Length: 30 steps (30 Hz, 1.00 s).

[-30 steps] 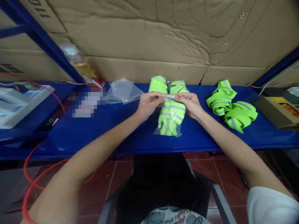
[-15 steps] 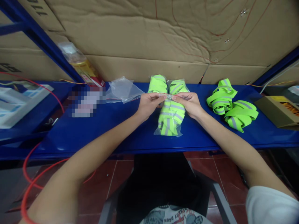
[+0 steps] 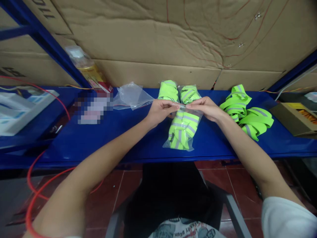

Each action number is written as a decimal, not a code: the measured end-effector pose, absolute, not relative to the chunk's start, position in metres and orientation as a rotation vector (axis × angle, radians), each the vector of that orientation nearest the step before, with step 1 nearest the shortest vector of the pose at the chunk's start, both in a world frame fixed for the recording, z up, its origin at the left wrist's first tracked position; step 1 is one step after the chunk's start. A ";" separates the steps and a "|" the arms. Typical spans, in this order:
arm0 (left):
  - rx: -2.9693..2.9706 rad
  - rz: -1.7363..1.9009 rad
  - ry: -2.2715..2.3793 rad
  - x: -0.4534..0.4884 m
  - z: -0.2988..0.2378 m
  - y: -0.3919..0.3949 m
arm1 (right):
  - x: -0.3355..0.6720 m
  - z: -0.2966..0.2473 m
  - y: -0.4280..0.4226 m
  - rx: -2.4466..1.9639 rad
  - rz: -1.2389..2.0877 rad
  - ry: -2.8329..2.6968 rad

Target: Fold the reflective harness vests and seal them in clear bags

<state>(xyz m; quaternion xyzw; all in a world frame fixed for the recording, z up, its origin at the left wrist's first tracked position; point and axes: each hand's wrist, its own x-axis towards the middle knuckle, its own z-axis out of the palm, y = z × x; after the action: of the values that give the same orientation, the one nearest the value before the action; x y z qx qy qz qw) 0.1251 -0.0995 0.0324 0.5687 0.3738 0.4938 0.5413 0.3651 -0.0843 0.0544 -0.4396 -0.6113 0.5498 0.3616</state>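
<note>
A clear plastic bag holding a folded neon-green strap with grey reflective stripes lies on the blue shelf in front of me. My left hand pinches the left end of the bag's top edge. My right hand pinches the right end of the same edge. Both hands are closed on the bag's mouth. Two more bagged green straps lie just behind the hands against the cardboard.
Loose neon-green straps are piled to the right. An empty clear bag lies at the left, beside a blurred patch. A brown box sits at far right, a white tray at far left. Cardboard backs the shelf; red cable hangs below.
My right hand has turned more palm-down over the bag's top edge, and the bag's lower end has swung slightly to the right. The left hand has barely moved.
</note>
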 end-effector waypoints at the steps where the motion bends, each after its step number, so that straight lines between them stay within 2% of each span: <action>1: 1.353 1.151 0.891 0.126 0.032 -0.100 | 0.366 0.054 -0.084 -1.140 1.415 -1.604; 13: 1.181 1.145 0.938 0.127 0.023 -0.093 | 0.355 0.040 -0.082 -1.040 1.217 -1.632; 21: 1.330 1.127 0.886 0.127 0.028 -0.098 | 0.358 0.047 -0.085 -0.931 1.343 -1.734; 30: 1.309 1.063 0.919 0.130 0.024 -0.098 | 0.355 0.041 -0.083 -0.936 1.296 -1.764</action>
<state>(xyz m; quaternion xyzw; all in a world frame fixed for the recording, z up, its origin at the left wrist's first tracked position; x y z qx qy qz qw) 0.1296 -0.0976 0.0243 0.5585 0.3920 0.4537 0.5732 0.3547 -0.0828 0.0409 -0.3650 -0.6879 0.5054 0.3716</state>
